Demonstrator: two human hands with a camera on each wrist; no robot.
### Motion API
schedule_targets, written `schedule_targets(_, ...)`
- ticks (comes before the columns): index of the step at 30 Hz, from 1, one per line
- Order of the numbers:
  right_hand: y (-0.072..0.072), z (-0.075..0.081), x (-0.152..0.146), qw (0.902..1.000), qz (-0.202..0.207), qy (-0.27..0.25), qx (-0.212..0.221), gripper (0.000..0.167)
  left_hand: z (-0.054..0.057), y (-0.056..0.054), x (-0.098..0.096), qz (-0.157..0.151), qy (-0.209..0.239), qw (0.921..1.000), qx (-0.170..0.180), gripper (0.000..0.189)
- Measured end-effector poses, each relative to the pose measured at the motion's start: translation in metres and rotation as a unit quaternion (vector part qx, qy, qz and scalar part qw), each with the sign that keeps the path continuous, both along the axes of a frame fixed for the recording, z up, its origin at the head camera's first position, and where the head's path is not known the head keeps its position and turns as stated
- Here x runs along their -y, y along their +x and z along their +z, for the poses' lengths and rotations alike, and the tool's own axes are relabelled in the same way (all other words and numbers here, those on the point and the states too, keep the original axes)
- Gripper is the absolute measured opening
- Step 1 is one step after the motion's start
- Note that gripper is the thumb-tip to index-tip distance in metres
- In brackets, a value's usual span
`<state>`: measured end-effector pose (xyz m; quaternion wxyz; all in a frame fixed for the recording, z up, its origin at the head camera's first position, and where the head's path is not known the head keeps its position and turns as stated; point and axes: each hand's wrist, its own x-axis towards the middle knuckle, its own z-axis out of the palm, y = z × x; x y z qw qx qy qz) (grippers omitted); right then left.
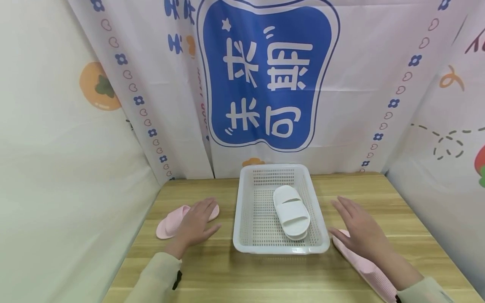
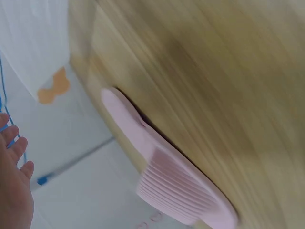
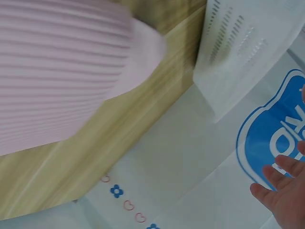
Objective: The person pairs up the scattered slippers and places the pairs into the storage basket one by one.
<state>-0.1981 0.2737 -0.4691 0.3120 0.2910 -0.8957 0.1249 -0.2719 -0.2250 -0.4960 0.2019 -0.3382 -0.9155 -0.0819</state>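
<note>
In the head view, my left hand [image 1: 196,224] is above a pink slipper [image 1: 173,222] at the left of the table and covers part of it. The left wrist view shows the ribbed strap of this slipper [image 2: 174,183], with the fingers apart from it. On the right, my right hand [image 1: 360,230] hovers with fingers extended over a second pink slipper [image 1: 365,268], hiding its middle. That slipper [image 3: 62,71] looms large in the right wrist view, away from the fingers. Neither hand holds anything. Between the hands stands a white plastic basket [image 1: 245,210].
White slippers [image 1: 293,216], one atop another, lie at the right side inside the basket. The wooden table [image 1: 223,277] meets a printed cloth [image 1: 363,84] at the back, and more cloth hangs along both sides.
</note>
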Motion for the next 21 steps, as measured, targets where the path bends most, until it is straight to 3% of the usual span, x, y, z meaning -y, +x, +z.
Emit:
schedule_targets(8, 0.011, -0.019, -0.026, 0.9999, -0.003, -0.016, -0.006, 0.082, -0.01, -0.011, 0.03, 0.043, 0.002, 0.9991, -0.006, 0.069)
schedule_targets(11, 0.016, -0.023, -0.034, 0.9998, -0.009, -0.019, -0.007, 0.083, -0.013, -0.014, 0.039, 0.069, -0.007, 0.9975, 0.009, 0.072)
schedule_targets(21, 0.033, -0.04, -0.056, 0.9982, -0.045, -0.02, 0.033, 0.082, -0.028, -0.019, 0.067, 0.131, -0.002, 0.9907, 0.036, 0.078)
